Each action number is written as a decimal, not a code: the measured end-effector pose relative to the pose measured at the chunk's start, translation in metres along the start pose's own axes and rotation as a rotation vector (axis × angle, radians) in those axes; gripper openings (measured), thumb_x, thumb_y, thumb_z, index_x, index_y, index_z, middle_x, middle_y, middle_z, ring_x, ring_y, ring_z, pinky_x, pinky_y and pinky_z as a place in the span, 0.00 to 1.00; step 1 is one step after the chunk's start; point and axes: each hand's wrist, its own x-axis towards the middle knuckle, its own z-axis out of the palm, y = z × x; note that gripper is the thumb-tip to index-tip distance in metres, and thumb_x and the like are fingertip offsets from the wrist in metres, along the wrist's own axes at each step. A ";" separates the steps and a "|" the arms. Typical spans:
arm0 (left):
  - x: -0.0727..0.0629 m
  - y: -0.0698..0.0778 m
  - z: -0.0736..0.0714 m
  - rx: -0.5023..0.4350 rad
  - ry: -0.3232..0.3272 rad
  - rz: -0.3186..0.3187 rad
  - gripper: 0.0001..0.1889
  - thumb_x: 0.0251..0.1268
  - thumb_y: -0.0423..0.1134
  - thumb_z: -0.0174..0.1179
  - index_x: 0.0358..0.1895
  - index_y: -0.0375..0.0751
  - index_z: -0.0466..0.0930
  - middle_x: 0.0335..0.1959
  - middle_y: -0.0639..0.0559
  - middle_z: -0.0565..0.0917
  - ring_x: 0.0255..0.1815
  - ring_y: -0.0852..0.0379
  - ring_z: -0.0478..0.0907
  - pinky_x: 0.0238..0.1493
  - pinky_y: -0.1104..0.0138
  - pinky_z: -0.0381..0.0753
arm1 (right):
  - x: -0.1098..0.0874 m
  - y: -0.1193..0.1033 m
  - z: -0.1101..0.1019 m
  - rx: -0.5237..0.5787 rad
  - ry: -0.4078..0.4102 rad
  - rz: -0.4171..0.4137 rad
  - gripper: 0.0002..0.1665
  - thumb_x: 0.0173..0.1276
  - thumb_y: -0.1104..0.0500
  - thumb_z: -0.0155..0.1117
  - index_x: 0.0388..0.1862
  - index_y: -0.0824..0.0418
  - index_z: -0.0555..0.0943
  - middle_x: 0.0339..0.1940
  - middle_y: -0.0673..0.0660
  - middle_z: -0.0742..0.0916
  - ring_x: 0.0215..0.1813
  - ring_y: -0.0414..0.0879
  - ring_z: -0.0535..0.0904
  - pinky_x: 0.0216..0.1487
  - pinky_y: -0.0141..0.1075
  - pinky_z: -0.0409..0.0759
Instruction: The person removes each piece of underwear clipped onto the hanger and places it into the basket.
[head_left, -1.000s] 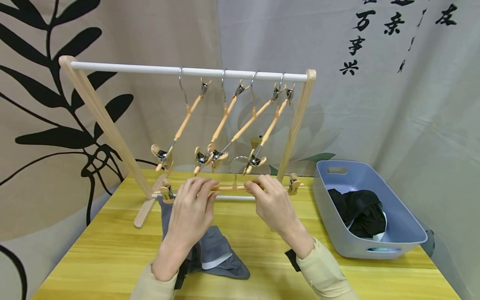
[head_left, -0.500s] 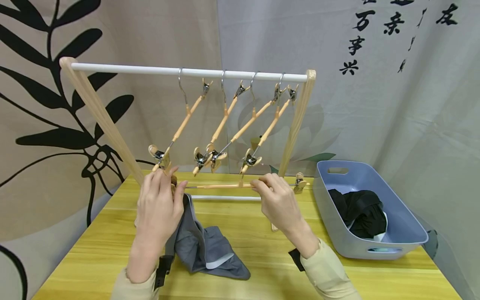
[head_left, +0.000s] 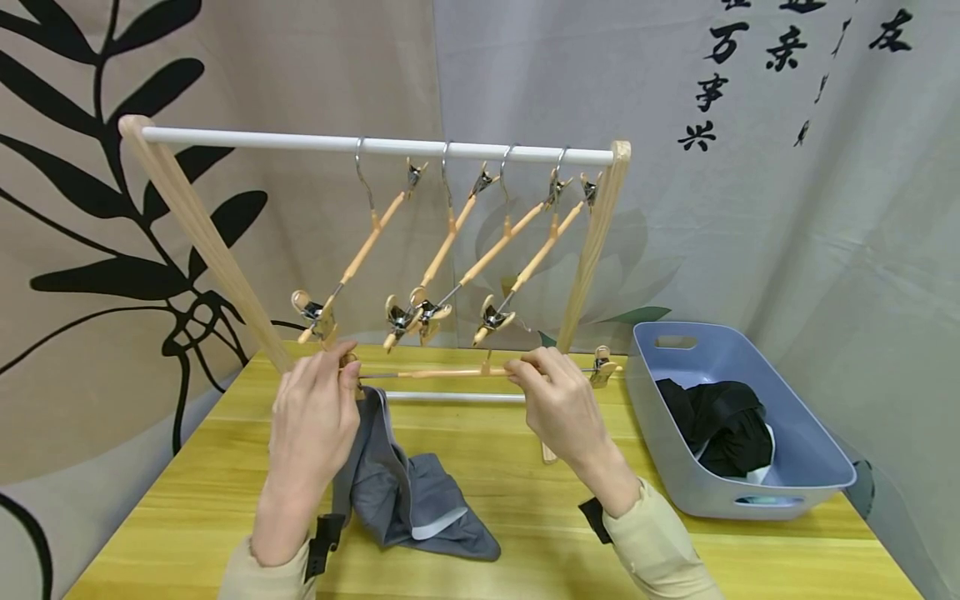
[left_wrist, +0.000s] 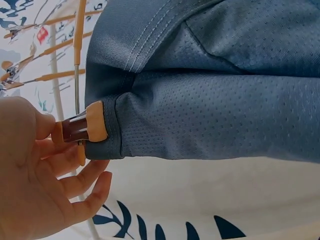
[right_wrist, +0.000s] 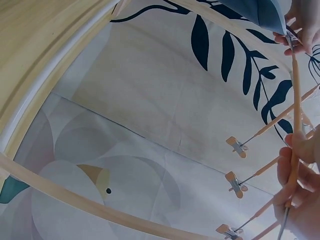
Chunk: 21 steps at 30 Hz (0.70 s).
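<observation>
A wooden clip hanger [head_left: 442,373] is held level over the table between both hands. At its left end, my left hand [head_left: 309,421] pinches the clip [left_wrist: 82,126] between thumb and fingers. In the left wrist view that clip's pads bite the hemmed corner of a grey-blue garment [left_wrist: 210,115] with perforated fabric. The garment hangs down and its lower part lies bunched on the table. My right hand [head_left: 558,400] grips the hanger's bar right of the middle. Beyond it, the right-end clip [head_left: 602,367] holds no cloth.
A rack [head_left: 300,140] with a white top rail and wooden legs stands behind the hands. Several bare clip hangers [head_left: 371,237] hang from it, their near ends close above the held hanger. At right, a blue-grey bin [head_left: 697,487] contains black clothing [head_left: 727,425].
My left hand has moved left from the hanger's bar to its left clip. The hanger and the garment's upper edge shifted slightly right. My right hand keeps its grip.
</observation>
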 end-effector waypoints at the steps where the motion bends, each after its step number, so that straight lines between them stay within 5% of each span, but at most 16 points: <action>1: 0.000 0.000 0.000 -0.003 0.001 0.000 0.14 0.70 0.34 0.51 0.51 0.30 0.77 0.32 0.37 0.83 0.37 0.40 0.78 0.41 0.52 0.72 | 0.000 0.000 0.000 0.001 0.001 -0.001 0.06 0.55 0.70 0.68 0.32 0.63 0.82 0.30 0.55 0.81 0.30 0.46 0.77 0.29 0.34 0.74; 10: 0.001 -0.003 0.004 -0.073 0.024 -0.003 0.12 0.66 0.32 0.53 0.46 0.27 0.77 0.30 0.39 0.80 0.31 0.43 0.75 0.31 0.56 0.71 | 0.000 -0.001 -0.002 0.021 -0.008 0.018 0.05 0.57 0.69 0.67 0.32 0.62 0.82 0.31 0.55 0.82 0.31 0.47 0.78 0.31 0.34 0.76; 21: 0.003 -0.002 0.011 -0.163 0.090 0.001 0.11 0.65 0.33 0.52 0.41 0.26 0.78 0.31 0.37 0.82 0.32 0.43 0.77 0.32 0.57 0.73 | -0.001 -0.001 -0.001 0.020 -0.010 0.022 0.05 0.56 0.69 0.68 0.32 0.63 0.82 0.31 0.55 0.82 0.32 0.47 0.78 0.31 0.34 0.76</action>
